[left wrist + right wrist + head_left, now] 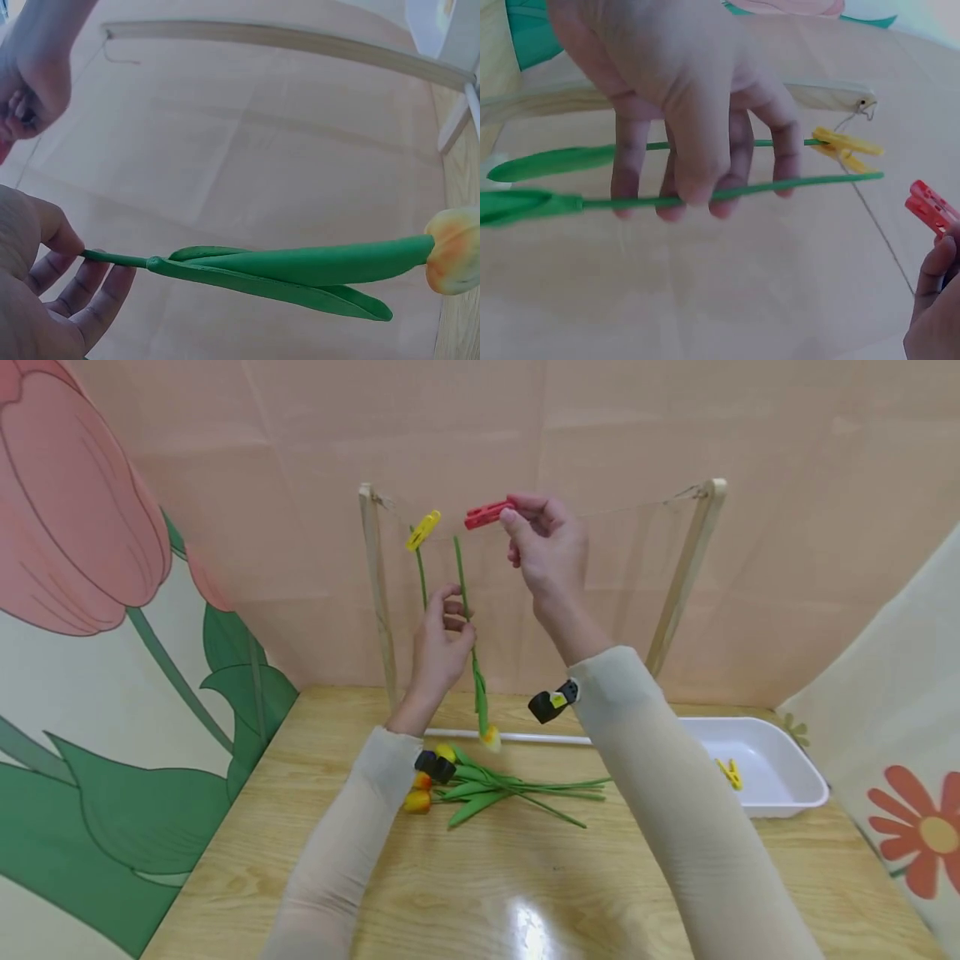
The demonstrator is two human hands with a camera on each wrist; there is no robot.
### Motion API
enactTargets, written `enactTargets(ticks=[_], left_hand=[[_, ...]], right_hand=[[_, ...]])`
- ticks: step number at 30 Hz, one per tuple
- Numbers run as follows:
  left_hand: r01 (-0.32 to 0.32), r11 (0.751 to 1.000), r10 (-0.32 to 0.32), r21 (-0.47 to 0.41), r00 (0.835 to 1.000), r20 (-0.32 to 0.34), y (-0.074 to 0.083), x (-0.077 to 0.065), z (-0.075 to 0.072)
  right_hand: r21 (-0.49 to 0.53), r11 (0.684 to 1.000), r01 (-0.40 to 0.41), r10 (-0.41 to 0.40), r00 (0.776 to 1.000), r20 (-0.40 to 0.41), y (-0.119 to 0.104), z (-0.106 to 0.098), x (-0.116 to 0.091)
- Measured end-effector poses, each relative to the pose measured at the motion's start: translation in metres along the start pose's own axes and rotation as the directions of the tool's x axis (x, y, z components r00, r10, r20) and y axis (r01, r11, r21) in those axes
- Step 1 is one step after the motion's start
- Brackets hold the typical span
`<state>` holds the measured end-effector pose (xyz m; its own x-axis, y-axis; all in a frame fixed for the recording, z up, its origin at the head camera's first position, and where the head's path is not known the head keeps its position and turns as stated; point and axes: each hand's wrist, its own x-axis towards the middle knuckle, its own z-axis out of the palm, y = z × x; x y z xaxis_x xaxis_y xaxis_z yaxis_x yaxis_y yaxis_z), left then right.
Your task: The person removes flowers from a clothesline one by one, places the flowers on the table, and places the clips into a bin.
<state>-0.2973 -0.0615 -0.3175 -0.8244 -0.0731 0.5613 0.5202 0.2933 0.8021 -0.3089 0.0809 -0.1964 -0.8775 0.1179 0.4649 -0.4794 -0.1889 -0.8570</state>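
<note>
My left hand (442, 643) pinches the green stem of an artificial tulip (481, 693), which hangs head down with its pale yellow-orange bloom (454, 251) lowest. The stem's bare end reaches up to the thin string (622, 512). My right hand (553, 547) holds a red clothespin (486, 515) between thumb and fingers, close to the string and just right of the stem end. A yellow clothespin (423, 531) grips the string to the left, with another tulip stem (787, 142) clipped in it; my left hand partly hides that tulip.
Two wooden posts (686, 577) hold the string's ends, joined low down by a white rod (540, 738). Several tulips (495, 787) lie on the wooden table (465, 885). At the right stands a white tray (787, 760) with a yellow clothespin (730, 773) in it.
</note>
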Motion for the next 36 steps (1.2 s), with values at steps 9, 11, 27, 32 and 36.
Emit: enactTargets(ticks=[9,11,27,32,36], left_hand=[[-0.013,1.000,0.014,-0.021,0.999,0.035,-0.002,-0.002,-0.004],[-0.013,1.000,0.014,-0.027,0.999,0.049,-0.001,-0.002,-0.005],[-0.116,0.993,0.120,-0.035,0.981,0.153,0.000,-0.011,-0.012],[-0.132,0.991,0.130,-0.003,0.974,0.184,0.003,-0.015,-0.013],[-0.147,0.989,0.141,0.011,0.966,0.217,0.004,-0.018,-0.012]], right_hand=[[0.034,0.998,0.046,-0.050,0.992,0.117,0.002,-0.023,-0.002],[0.039,0.997,0.059,-0.064,0.988,0.139,0.004,-0.028,-0.003],[-0.082,0.990,0.116,-0.091,0.960,0.265,0.017,-0.064,-0.020],[-0.053,0.993,0.104,-0.085,0.957,0.277,0.020,-0.077,-0.023],[0.007,0.997,0.083,-0.082,0.966,0.245,0.020,-0.088,-0.025]])
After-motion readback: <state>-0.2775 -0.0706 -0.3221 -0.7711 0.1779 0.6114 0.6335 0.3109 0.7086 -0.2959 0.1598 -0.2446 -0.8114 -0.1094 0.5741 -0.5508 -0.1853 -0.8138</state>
